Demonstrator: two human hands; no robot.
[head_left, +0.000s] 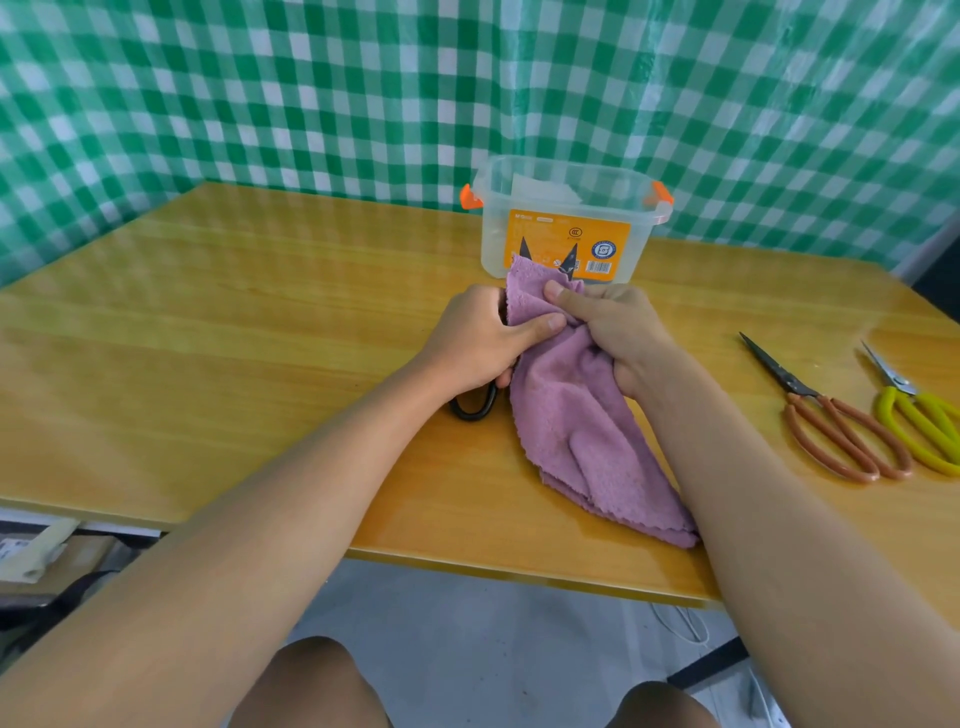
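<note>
Left hand (480, 338) grips stiff black scissors (470, 417) at handles; right hand (613, 332) pinches soft, limp cloth (582, 431) over sharp blades.

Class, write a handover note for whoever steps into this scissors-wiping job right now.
Left hand: grip on the black-handled scissors, thumb pressing the purple cloth.
Right hand: pinches the cloth over the open blades; both tips poke out above.
Done: wiping under way; cleanliness cannot be told.
To do: probably finish the blades, then perhaps the orange-handled scissors and yellow-handled scissors on the table at right.
</note>
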